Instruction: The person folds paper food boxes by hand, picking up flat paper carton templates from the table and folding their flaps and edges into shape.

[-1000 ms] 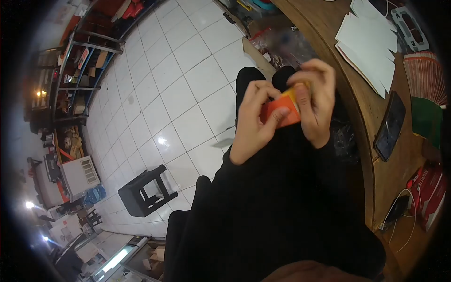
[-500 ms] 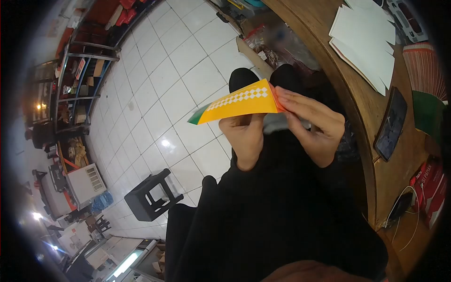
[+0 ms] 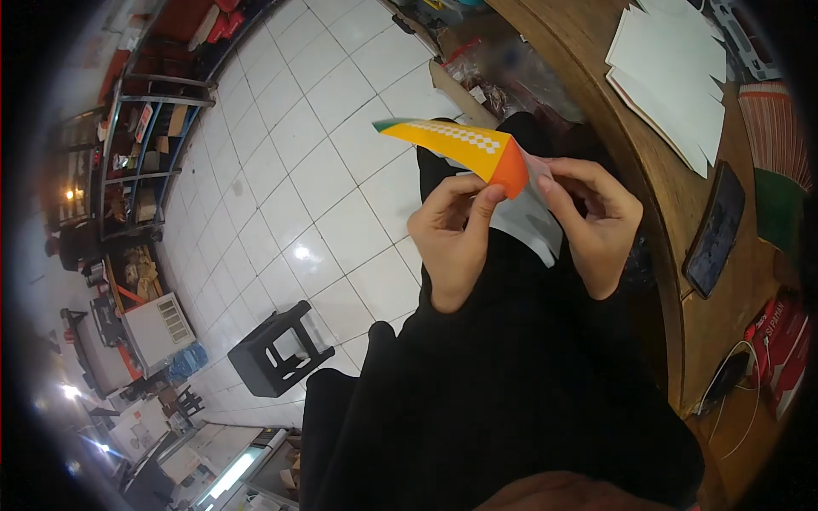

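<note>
Now pinching a folded paper [image 3: 447, 146] with both hands, up above the dark lap [image 3: 511, 400]. Bright yellow along its long side, with white diamonds, a green tip at the far end and orange at the near end. Clamped by the left hand [image 3: 452, 234] at the bottom of the orange part, thumb against finger. Clamped by the right hand [image 3: 594, 217] at the pale side, just beside the orange. Pale gray below, between the two hands. Over on the brown table [image 3: 694, 345], white sheets [image 3: 673, 81], a striped paper fan [image 3: 774, 132] and a black phone [image 3: 714, 230] near the edge. Off to the left, on white floor tiles [image 3: 298, 200], a black stool [image 3: 277, 349].
</note>
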The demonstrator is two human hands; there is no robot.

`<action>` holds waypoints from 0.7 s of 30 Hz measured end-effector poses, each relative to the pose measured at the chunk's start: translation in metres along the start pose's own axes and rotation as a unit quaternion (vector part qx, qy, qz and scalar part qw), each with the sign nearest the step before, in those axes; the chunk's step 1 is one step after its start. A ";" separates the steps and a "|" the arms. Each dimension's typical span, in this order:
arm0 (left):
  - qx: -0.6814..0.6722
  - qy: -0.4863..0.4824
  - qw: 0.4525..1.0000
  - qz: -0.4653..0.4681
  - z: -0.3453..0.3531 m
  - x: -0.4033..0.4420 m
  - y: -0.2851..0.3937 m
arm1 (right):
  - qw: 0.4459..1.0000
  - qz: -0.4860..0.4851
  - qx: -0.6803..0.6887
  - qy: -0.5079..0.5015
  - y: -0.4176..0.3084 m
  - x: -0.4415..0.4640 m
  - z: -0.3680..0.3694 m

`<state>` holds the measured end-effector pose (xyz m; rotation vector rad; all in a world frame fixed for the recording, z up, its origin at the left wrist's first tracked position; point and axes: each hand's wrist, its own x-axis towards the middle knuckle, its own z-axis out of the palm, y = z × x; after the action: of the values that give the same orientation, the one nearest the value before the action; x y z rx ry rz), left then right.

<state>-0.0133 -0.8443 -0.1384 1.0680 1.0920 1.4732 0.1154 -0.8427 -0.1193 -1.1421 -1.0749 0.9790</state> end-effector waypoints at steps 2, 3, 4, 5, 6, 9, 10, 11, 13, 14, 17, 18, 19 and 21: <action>-0.002 0.001 1.000 -0.001 0.002 0.001 -0.005 | 0.994 -0.048 -0.095 -0.027 0.003 0.003 -0.004; -0.004 0.002 1.000 0.000 0.004 0.001 -0.008 | 0.994 -0.046 -0.096 -0.025 0.004 0.003 -0.004; -0.004 0.001 1.000 -0.001 0.006 0.000 -0.008 | 0.997 -0.039 -0.072 -0.012 0.005 0.003 -0.004; -0.001 0.001 1.000 -0.013 0.009 -0.001 -0.008 | 0.998 -0.031 -0.048 0.000 0.006 0.003 -0.004; 0.003 0.001 1.000 -0.024 0.011 -0.002 -0.008 | 0.998 -0.030 -0.049 0.001 0.006 0.004 -0.003; 0.003 0.003 1.000 -0.028 0.017 -0.004 -0.011 | 0.999 -0.006 0.027 0.032 0.007 0.003 -0.001; 0.003 0.003 1.000 -0.028 0.017 -0.004 -0.011 | 0.999 -0.004 0.036 0.023 0.007 0.002 -0.001; 0.011 -0.003 0.999 -0.034 0.017 -0.002 -0.012 | 0.999 -0.002 0.046 0.014 0.007 0.001 -0.001; 0.019 -0.011 0.999 -0.039 0.016 0.001 -0.012 | 1.000 0.005 0.027 -0.003 0.004 0.000 -0.002; 0.015 -0.015 0.999 -0.033 0.016 0.002 -0.012 | 1.000 0.012 0.007 -0.019 0.003 0.000 -0.003; 0.018 -0.038 0.999 -0.022 0.013 0.005 -0.023 | 0.998 0.033 0.006 -0.057 0.005 0.001 -0.007; 0.024 -0.057 0.998 -0.016 0.011 0.005 -0.026 | 0.998 0.034 0.006 -0.056 0.005 0.001 -0.007; 0.024 -0.058 0.998 -0.017 0.010 0.004 -0.028 | 0.996 0.054 0.025 -0.060 0.004 0.001 -0.006; 0.012 -0.094 0.995 -0.031 0.009 0.003 -0.029 | 0.994 0.074 0.043 -0.062 0.006 0.001 -0.006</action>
<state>0.0013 -0.8370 -0.1646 1.1544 1.0035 1.2849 0.1213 -0.8424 -0.1254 -1.1136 -1.0474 1.2158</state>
